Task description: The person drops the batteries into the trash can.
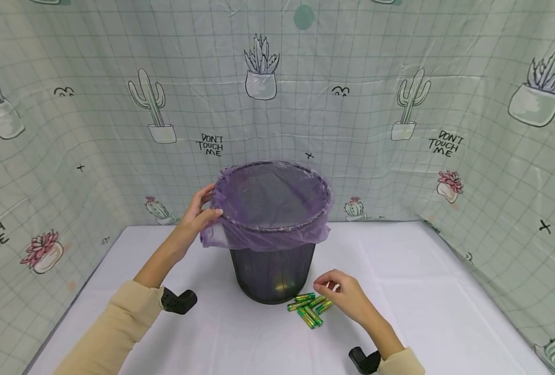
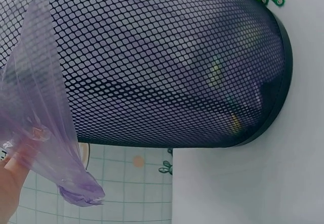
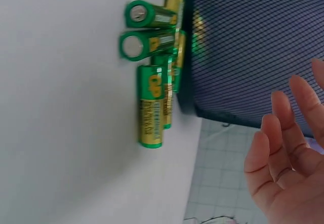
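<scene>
A black mesh wastebasket [image 1: 273,273] stands upright, lined with a thin purple plastic bag [image 1: 268,239] folded over its rim. My left hand [image 1: 196,216] grips the basket's left side at the rim, thumb on the bag; in the left wrist view the loose bag [image 2: 48,113] partly covers the fingers. Several green and gold batteries [image 1: 312,314] lie in a loose pile by the basket's base. Above and right of them hovers my right hand [image 1: 345,294], fingers loosely bent and holding nothing. The right wrist view shows a battery [image 3: 151,107] marked GP.
Yellow-green patches [image 2: 235,124] show through the mesh near the basket's bottom. A white cloth [image 1: 399,291] covers the table. Behind and beside it hangs a gridded curtain [image 1: 296,125] with cactus drawings. Black devices [image 1: 179,301] are on both wrists.
</scene>
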`<state>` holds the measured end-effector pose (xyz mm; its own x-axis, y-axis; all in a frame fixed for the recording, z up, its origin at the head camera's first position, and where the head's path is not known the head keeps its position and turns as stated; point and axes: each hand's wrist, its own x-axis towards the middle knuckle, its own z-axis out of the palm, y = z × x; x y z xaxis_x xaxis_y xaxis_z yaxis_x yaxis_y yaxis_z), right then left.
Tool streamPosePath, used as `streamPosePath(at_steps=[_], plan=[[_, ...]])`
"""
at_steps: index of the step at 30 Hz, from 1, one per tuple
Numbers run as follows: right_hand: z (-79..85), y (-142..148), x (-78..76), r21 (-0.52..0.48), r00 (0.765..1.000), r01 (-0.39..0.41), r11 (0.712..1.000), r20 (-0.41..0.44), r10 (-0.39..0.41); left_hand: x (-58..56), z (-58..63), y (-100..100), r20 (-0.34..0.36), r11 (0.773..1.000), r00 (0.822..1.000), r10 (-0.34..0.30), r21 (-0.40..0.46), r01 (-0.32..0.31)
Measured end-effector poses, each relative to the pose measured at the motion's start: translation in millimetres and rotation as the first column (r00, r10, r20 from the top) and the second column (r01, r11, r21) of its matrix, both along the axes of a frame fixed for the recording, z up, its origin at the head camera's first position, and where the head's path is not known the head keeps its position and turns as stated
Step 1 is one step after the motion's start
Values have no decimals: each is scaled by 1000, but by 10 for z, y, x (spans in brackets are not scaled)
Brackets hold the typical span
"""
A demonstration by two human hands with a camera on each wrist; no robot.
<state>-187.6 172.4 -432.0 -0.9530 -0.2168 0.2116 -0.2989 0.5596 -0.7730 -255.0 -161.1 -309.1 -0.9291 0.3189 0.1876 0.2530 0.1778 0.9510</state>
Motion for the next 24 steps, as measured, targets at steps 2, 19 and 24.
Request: streamPosePath(at_steps=[2,19,24], plan=[[-50,20,-9,11,1000,8,1000,14,-8,-1,2,-2,1,1000,1000,0,2,0],[-311,159,-74,36,984,59,998,167,-64,-24,1,-17,-7,994,999,44,-100,-45],[-379,186,-89,23,969,51,998,239,-55,-31,-1,-11,0,994,999,38,-99,-38]])
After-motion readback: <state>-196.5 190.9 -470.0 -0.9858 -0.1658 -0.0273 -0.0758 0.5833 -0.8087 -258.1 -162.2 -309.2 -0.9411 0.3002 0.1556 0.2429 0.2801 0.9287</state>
